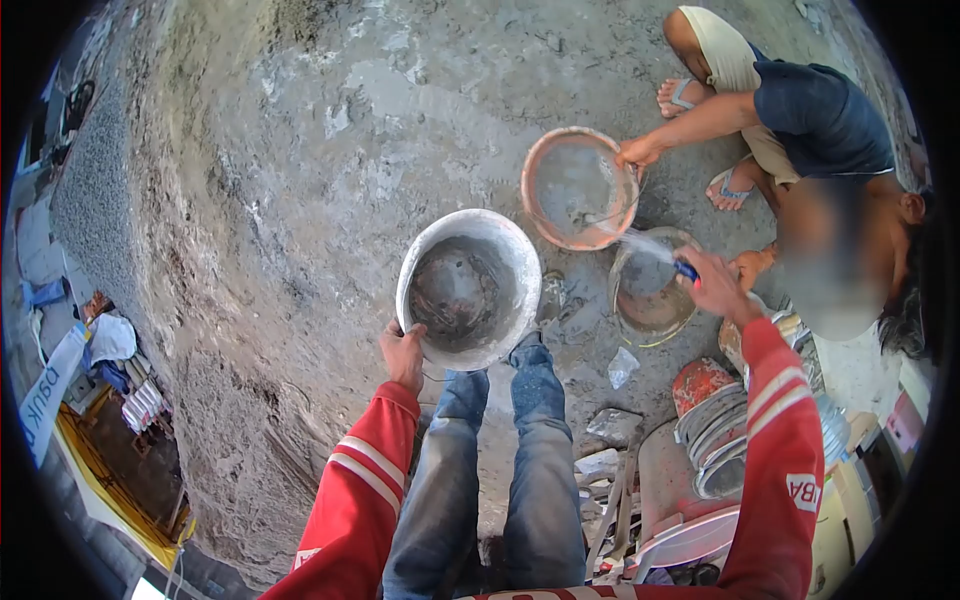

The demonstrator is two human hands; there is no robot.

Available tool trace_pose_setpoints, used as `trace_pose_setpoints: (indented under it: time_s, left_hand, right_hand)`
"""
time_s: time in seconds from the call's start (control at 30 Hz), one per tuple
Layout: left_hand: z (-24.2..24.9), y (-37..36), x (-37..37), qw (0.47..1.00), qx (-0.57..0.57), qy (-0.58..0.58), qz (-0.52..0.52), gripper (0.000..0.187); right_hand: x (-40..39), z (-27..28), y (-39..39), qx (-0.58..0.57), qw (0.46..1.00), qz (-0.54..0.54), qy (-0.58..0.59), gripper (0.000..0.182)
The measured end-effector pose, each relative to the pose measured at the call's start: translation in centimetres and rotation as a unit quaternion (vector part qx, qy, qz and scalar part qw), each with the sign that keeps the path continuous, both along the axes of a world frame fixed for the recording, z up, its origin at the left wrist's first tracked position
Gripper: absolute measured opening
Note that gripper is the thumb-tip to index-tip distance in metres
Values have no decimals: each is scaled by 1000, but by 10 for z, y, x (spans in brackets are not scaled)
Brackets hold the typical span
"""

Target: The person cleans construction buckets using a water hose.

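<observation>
My left hand [403, 357] is closed on the near-left rim of a cement-crusted bucket [520, 270], tilted so that I see into it. Wet grey residue lies at its bottom. In my right hand [717, 288] is a blue spray nozzle [686, 270], with water jetting from it to the left. The spray reaches an orange bucket [536, 150] with murky water inside. Another person's hand [640, 152] grips that bucket's rim. Below the spray stands a second dirty bucket [650, 330]. The co-worker's other hand [753, 265] is close beside my right hand.
The co-worker [820, 115] crouches at the right in sandals. Stacked buckets [715, 430] and a pinkish tub [665, 480] stand at the lower right, near broken stones [615, 425]. On the left a sand pile [220, 420] slopes beside dark gravel [95, 210]. Wet concrete ground [400, 90] lies ahead.
</observation>
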State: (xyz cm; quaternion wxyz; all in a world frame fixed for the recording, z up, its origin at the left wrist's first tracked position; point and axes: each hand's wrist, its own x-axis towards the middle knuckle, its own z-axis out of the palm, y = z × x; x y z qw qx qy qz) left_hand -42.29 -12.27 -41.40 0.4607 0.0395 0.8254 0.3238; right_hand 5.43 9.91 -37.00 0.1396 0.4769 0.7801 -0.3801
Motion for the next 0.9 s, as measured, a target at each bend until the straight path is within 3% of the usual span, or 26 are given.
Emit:
trace_pose_setpoints:
  time_s: [0.07,0.13,0.27,0.43,0.53,0.63,0.9]
  left_hand:
    - [-1,6,-4,1000,5,-2,0,24]
    - [-1,14,-11,1000,-11,21,-19,23]
    - [-9,27,-32,998,-13,32,-54,25]
    - [-32,52,-58,993,21,29,-112,30]
    - [-52,68,-76,990,2,24,-141,30]
    - [-33,103,-86,979,-10,36,-202,28]
    - [-51,148,-149,970,24,17,-243,15]
  right_hand:
    - [-18,15,-19,36,996,-42,68,36]
    - [-42,23,-38,-17,980,-165,107,35]
    - [-121,43,-81,62,969,-178,159,36]
    - [-234,70,-103,97,942,-285,148,32]
    - [-288,72,-110,98,942,-286,145,29]
    - [-340,80,-104,44,938,-305,157,26]
    - [-435,48,-110,81,919,-348,165,25]
